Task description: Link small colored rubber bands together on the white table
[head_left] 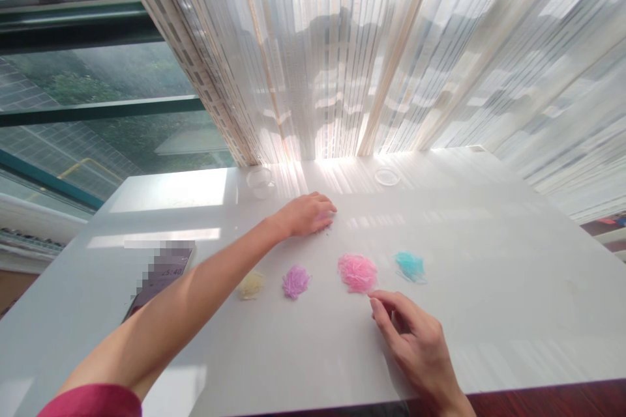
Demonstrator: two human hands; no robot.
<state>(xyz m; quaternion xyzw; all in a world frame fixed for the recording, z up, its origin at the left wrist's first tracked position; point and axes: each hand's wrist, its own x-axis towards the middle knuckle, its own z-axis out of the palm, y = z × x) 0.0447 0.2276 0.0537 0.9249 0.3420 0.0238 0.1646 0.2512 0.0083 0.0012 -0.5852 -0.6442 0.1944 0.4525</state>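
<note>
My left hand (308, 214) is stretched far across the white table, palm down, with its fingers partly spread over some small strands that it mostly hides. Close to the lower edge of a pink pile of thin short strands (358, 273), my right hand (413, 335) has thumb and index finger pressed together. Whatever is in that pinch is too small to make out. A purple pile (296, 282) and a pale yellow pile (251, 285) lie to the left of the pink one. To its right is a turquoise pile (410, 266).
Two clear round dishes or lids stand at the far side: one at the left (261, 180), another further right (387, 176). A phone (163, 277) lies beside my left forearm. Sheer striped curtains (323, 65) hang behind the white table (513, 287); a window is at the left.
</note>
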